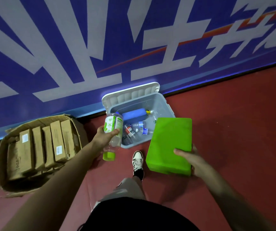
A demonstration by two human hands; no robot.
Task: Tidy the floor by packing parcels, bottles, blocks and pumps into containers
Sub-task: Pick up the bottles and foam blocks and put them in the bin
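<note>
My left hand (pixel 103 136) grips a clear plastic bottle (pixel 113 130) with a green label and green cap, held cap-down just left of the grey plastic bin (pixel 164 105). My right hand (pixel 189 158) holds a large bright green block (pixel 169 145) by its near corner, over the bin's right front side. Inside the bin lie a blue pump (pixel 133 115) with a yellow tip and several clear bottles (pixel 134 130). The bin's white lid (pixel 130 94) stands open against the wall.
A torn cardboard box (pixel 1 161) at the left holds several brown parcels (pixel 57 140) standing on edge. A blue wall banner (pixel 100 47) runs behind both containers. My shoe (pixel 138 163) stands on the red floor (pixel 234 122) just before the bin.
</note>
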